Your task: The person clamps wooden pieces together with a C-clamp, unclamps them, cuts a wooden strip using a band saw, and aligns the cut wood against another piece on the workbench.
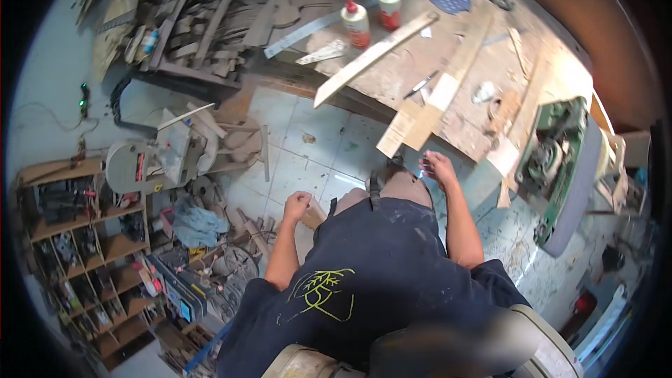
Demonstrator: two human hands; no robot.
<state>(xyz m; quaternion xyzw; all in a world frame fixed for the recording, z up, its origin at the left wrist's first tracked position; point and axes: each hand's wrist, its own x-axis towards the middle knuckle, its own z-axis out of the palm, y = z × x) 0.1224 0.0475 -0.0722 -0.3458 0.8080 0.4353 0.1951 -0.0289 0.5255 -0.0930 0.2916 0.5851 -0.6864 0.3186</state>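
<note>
My left hand (297, 207) is closed in a fist, low on the left of my body. A piece of wood (313, 215) shows just beside it; whether the hand touches it I cannot tell. My right hand (439, 169) is raised near the bench's front edge with its fingers pinched together. Something small and pale shows at the fingertips, too small to name. Closest to that hand, two light wooden strips (396, 133) jut over the edge of the workbench (364, 87). A dark pen-like tool (421, 84) lies behind them.
Two white bottles with red caps, one glue-like bottle (355, 24) and its twin (389, 7), stand near a long wooden strip (374, 59). A green machine (556, 161) is at right. Left are a machine (136, 166), a compartment shelf (115, 245) and a wood-scrap pile (203, 21).
</note>
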